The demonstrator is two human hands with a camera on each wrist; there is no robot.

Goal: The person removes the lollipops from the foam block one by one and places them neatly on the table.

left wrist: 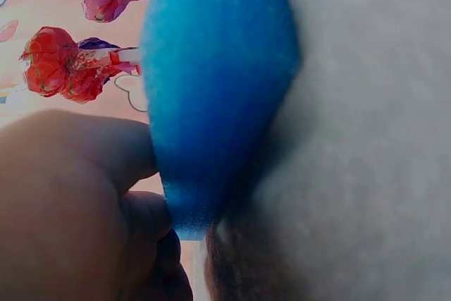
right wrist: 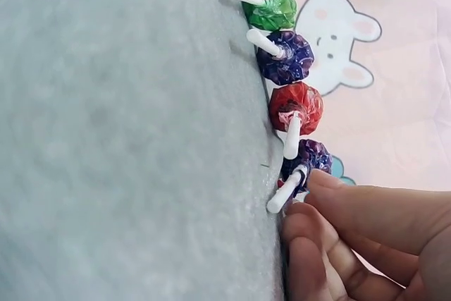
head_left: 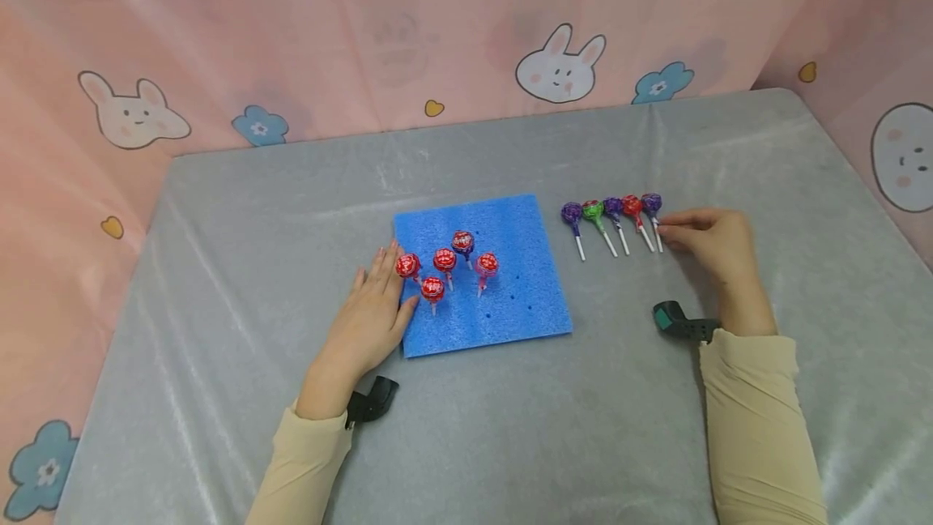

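My left hand (head_left: 367,318) lies with its fingers along the left edge of a blue foam board (head_left: 525,266), thumb at the board's near corner side. Several lollipops stand in the foam, among them a red-topped lollipop (head_left: 433,290) close to the thumb and a pink-and-red lollipop (head_left: 487,264). Right of the board, a row of lollipops lies on the table. At its right end my right hand (head_left: 717,245) pinches the stick of a purple lollipop (right wrist: 316,154) between thumb and forefinger, just below the wrapper. Beside it is a red lollipop (right wrist: 297,105).
The row continues leftward with a purple lollipop (head_left: 613,205), a green lollipop (head_left: 594,209) and another purple one. Small holes dot the foam's right half. A grey cloth covers the table (head_left: 510,436), and a pink curtain (head_left: 328,39) with rabbits hangs behind it.
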